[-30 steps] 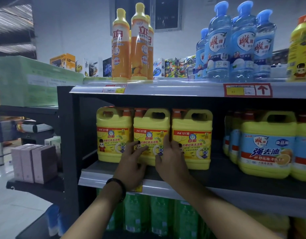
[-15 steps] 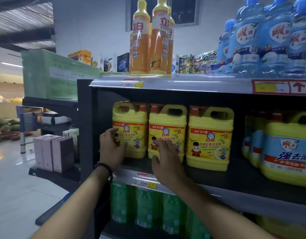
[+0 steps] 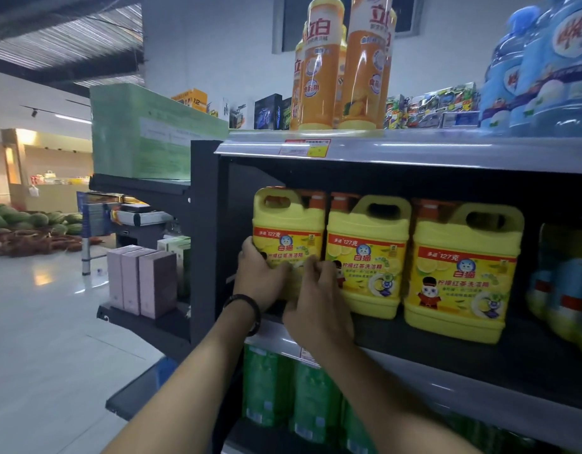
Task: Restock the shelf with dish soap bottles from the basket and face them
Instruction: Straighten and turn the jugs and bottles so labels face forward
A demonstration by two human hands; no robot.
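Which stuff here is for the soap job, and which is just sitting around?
Job: left hand, right hand, leftmost yellow jug they grip, middle yellow jug, third yellow jug, dark shelf.
Around: orange bottles, blue bottles, green bottles, pink boxes, watermelons.

Leftmost jug [image 3: 288,231] base hidden behind left hand [image 3: 260,280], right hand [image 3: 315,309]; orange bottles [image 3: 319,77] tops cropped.

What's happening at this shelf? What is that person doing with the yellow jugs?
A person is tidying dish soap on the middle shelf. Both hands are on the leftmost yellow jug. The left hand grips its left side. The right hand lies on its lower front, but blur hides whether those fingers hook round the edge. The middle jug and the right jug stand beside it with their labels facing out. No basket is in view.
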